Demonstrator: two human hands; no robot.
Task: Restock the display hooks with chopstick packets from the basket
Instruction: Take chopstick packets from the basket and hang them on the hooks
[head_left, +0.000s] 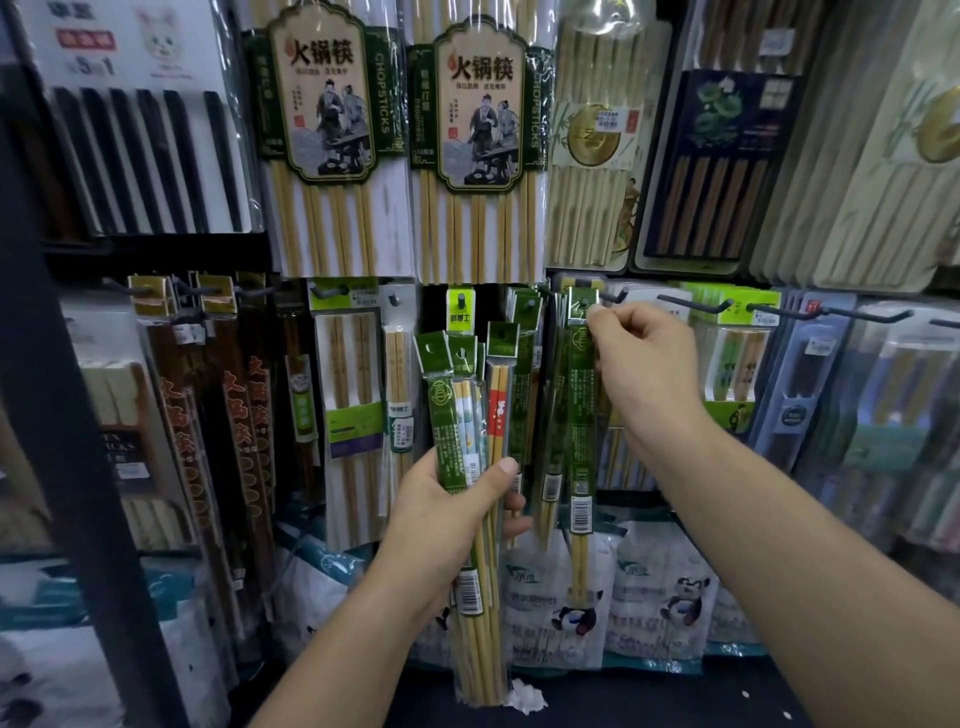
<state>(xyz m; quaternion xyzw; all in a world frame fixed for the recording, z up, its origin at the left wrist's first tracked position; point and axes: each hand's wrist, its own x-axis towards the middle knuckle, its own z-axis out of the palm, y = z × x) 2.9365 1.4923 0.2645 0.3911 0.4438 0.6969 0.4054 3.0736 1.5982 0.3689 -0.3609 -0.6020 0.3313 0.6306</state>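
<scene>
Right hand pinches green packet header to thread it onto hook; left hand grips spare packets as feed stock.

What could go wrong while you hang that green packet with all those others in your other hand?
1. The right hand pinches only the top tab of the green packet at the hook. If the hole isn't fully over the hook, the packet could drop when let go.
2. The left hand holds a fanned bundle of packets low down, so one might slide out.
</scene>
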